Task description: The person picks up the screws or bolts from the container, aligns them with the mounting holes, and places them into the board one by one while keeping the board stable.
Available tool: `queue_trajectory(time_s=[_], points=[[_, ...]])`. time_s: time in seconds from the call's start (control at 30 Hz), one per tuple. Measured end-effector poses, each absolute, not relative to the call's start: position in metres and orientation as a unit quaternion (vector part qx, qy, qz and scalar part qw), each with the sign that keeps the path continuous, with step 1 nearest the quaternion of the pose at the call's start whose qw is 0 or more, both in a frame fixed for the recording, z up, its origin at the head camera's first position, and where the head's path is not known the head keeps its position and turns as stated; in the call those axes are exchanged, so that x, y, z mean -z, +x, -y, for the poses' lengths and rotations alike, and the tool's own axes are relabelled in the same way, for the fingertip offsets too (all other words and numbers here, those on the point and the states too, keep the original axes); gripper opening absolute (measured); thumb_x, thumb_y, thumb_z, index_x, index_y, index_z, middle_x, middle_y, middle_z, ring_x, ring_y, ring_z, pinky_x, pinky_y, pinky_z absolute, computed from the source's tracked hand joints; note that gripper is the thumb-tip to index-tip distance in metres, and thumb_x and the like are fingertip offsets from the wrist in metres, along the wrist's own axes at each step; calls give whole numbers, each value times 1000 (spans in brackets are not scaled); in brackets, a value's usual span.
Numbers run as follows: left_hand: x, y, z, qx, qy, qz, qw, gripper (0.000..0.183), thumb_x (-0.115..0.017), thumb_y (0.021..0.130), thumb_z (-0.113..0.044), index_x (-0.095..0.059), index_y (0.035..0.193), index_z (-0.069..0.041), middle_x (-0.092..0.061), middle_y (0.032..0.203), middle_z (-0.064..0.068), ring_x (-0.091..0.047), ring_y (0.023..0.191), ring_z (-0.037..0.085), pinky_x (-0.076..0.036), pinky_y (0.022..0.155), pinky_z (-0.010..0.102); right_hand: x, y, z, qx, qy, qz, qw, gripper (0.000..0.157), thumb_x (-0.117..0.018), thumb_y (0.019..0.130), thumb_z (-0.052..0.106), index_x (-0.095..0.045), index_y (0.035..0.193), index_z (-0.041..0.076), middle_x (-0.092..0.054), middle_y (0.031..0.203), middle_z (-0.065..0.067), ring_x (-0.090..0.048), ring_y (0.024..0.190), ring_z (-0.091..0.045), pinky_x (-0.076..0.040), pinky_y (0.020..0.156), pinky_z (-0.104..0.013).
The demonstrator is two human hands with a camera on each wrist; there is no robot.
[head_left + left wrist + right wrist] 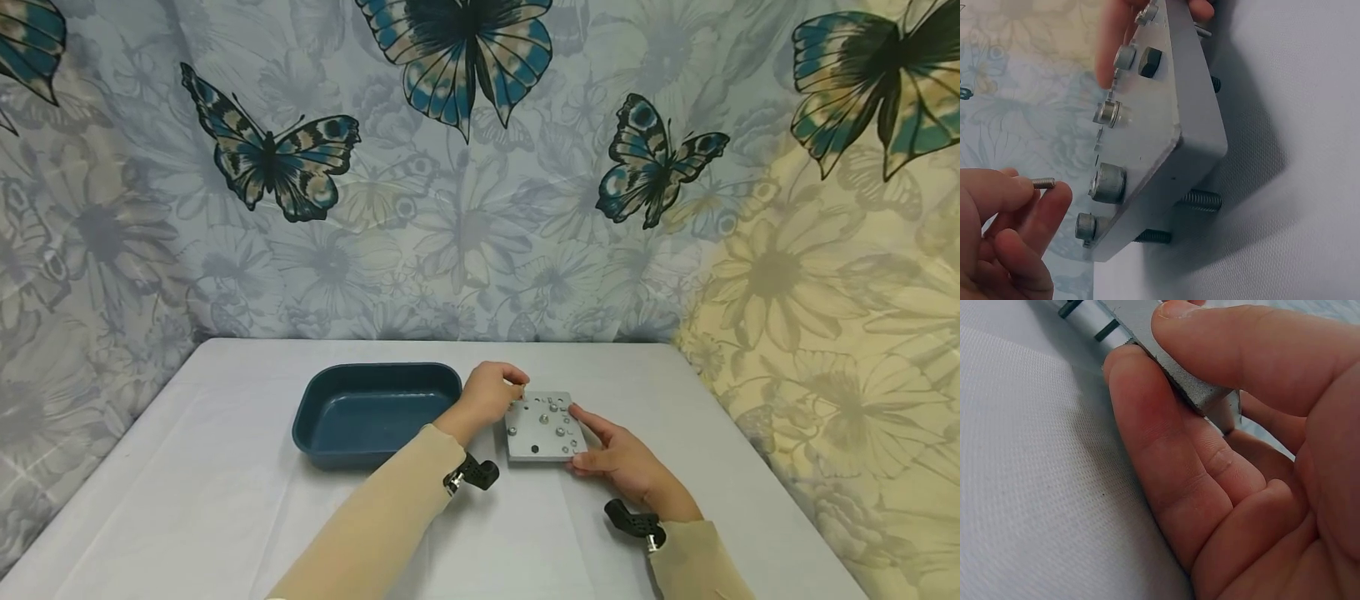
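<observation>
A silver metal plate (527, 435) with several bolts and screws set in it is tilted off the white table. My right hand (628, 462) grips its right edge; in the right wrist view a finger lies under the plate (1138, 315) with the thumb on top. My left hand (486, 398), at the plate's far left corner, pinches a small threaded screw (1044, 183) between thumb and finger, apart from the plate. Socket-head bolts (1109, 183) and a dark hex bolt (1150, 62) stand on the upper face. Threaded shanks (1202, 200) poke out underneath.
A dark blue rectangular tray (367, 458) stands on the white-covered table (225, 517), left of the plate and beside my left forearm. Behind the table hangs a butterfly-patterned cloth (465, 250). Black camera mounts (480, 472) sit on both wrists.
</observation>
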State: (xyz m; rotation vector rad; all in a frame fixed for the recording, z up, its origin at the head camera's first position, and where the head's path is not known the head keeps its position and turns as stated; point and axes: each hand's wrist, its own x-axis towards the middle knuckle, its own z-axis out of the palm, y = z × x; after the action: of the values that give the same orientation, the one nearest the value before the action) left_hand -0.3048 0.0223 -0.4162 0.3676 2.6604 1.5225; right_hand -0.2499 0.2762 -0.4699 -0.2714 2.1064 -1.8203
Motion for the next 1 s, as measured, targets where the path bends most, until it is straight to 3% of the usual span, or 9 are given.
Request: queue_trajectory(time_s=[0.2,0.47,0.83,1.0], points=[[416,-305,-25,-462,136,-876,15,14,-70,94,-11,-77,106,-13,-68,101,-5,-62,90,11,-51,74,29,469,-251,-276,638,-94,-746,168,94,-82,80,4,-30,158,13,-27,157,-21,-68,97,-34,-57,79,-33],[421,-306,-27,-442,136,-887,10,13,-71,93,-10,-78,103,-13,-68,96,-7,-61,97,14,-50,79,29,472,-252,-277,650,-95,-733,175,95,-81,81,2,-28,158,13,-25,157,-21,-68,98,-34,-57,79,-34],[424,-307,-28,-434,145,-889,14,13,-69,93,-7,-78,101,-12,-67,90,-5,-60,83,11,-50,70,25,473,-253,-277,654,-98,-729,177,94,-80,81,1,-28,159,13,-23,158,-20,-68,99,-34,-57,79,-34],[426,-308,-29,-421,156,-894,10,12,-69,93,-8,-78,101,-12,-68,90,-5,-60,84,10,-50,73,25,473,-253,-278,655,-99,-729,175,94,-81,81,1,-29,158,12,-23,158,-21,-68,98,-34,-57,80,-34]])
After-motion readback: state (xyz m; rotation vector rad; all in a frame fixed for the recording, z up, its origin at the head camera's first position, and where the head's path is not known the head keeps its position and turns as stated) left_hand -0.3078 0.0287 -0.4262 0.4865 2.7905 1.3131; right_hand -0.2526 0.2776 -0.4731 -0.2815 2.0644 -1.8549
